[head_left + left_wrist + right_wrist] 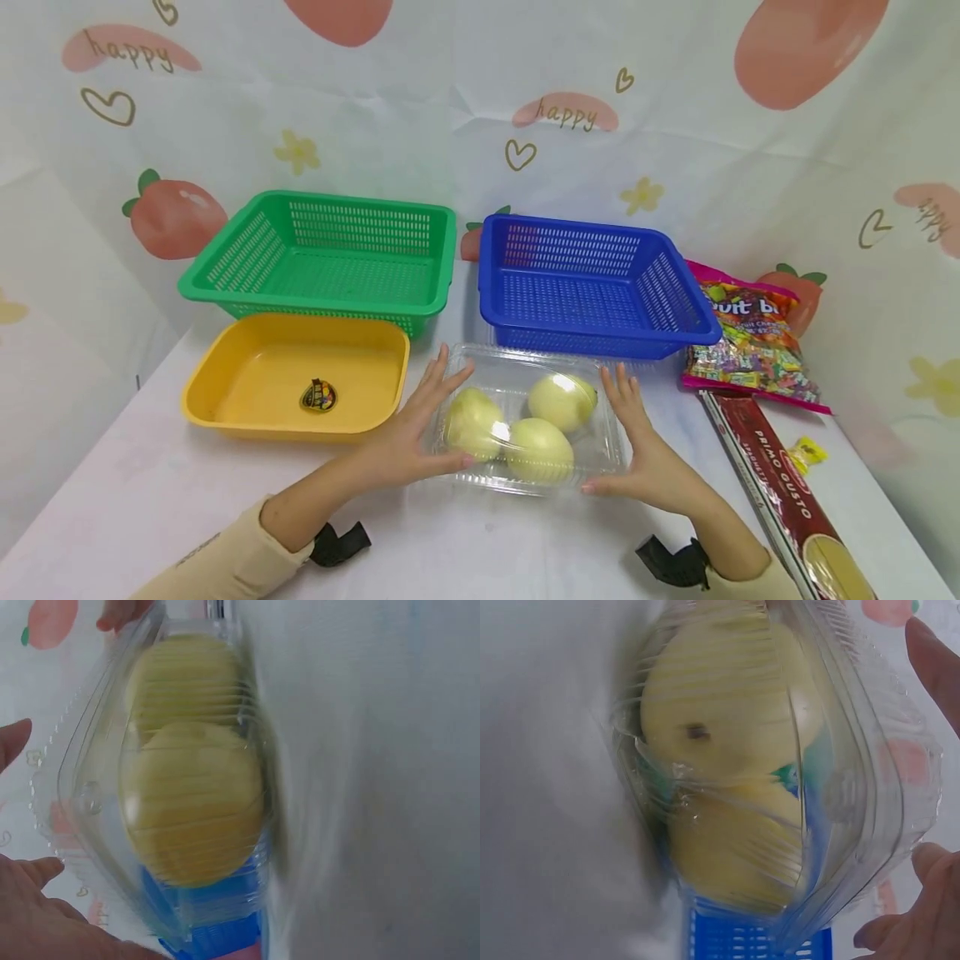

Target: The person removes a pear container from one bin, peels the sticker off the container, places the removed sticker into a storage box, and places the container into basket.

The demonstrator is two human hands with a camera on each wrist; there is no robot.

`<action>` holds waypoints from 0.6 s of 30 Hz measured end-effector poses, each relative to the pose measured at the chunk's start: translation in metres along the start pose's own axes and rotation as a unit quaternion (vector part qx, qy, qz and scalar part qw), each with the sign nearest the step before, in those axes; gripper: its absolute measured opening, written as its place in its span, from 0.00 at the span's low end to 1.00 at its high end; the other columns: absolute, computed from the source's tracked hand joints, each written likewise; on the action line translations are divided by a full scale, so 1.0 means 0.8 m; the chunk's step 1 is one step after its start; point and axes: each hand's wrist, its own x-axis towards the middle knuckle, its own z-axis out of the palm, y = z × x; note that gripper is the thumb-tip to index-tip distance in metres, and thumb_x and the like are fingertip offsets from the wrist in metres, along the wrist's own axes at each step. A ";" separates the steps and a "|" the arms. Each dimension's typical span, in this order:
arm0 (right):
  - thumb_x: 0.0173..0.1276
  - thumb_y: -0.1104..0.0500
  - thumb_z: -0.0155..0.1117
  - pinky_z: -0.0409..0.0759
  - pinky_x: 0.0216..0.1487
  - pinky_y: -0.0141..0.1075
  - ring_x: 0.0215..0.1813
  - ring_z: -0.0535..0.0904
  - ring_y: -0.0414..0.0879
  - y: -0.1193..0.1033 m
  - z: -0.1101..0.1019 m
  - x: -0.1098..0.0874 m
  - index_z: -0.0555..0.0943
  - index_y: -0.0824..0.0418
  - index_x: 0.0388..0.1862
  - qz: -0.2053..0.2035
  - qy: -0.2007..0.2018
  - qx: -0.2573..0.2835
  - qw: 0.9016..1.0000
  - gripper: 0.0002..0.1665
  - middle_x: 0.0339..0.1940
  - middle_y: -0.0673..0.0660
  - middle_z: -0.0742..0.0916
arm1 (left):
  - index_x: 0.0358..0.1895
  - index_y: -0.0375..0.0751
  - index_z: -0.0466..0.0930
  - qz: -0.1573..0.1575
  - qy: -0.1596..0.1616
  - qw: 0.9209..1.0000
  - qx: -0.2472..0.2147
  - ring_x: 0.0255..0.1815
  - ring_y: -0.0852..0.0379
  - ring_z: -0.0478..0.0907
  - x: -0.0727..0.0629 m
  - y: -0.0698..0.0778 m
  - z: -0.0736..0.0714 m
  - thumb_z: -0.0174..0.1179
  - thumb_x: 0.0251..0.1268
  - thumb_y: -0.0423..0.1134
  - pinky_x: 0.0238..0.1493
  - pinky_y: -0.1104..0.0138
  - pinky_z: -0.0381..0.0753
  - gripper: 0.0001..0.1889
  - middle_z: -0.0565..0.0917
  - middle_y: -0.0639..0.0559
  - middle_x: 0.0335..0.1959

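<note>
A clear plastic clamshell box (498, 373) with a ribbed lid lies on the table in front of me. Inside it are three pale yellow round fruits (540, 452), one showing a dark spot in the right wrist view. My left hand (411, 437) is at the box's left side, fingers spread and pointing forward. On the opposite side is my right hand (651, 465), also with fingers spread. Both hands are close along the box's edges, and neither grips it. Whether any fingertip touches the plastic, I cannot tell.
Behind stand a green basket (345, 275) and a blue basket (570, 292). A yellow tray (255, 375) at left holds a small dark badge-like piece (318, 395). To the right lie a candy bag (750, 342), a spaghetti pack (780, 483) and a yellow wrapped candy (807, 453).
</note>
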 end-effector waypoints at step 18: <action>0.42 0.56 0.79 0.44 0.53 0.79 0.72 0.33 0.75 0.019 0.015 -0.001 0.41 0.49 0.76 -0.024 -0.007 0.032 0.999 0.71 0.76 0.60 0.32 | 0.74 0.63 0.43 -0.013 0.009 1.000 -0.010 0.75 0.37 0.26 -0.001 -0.016 0.024 0.71 0.45 0.53 0.61 0.28 0.44 0.54 0.22 0.59 0.74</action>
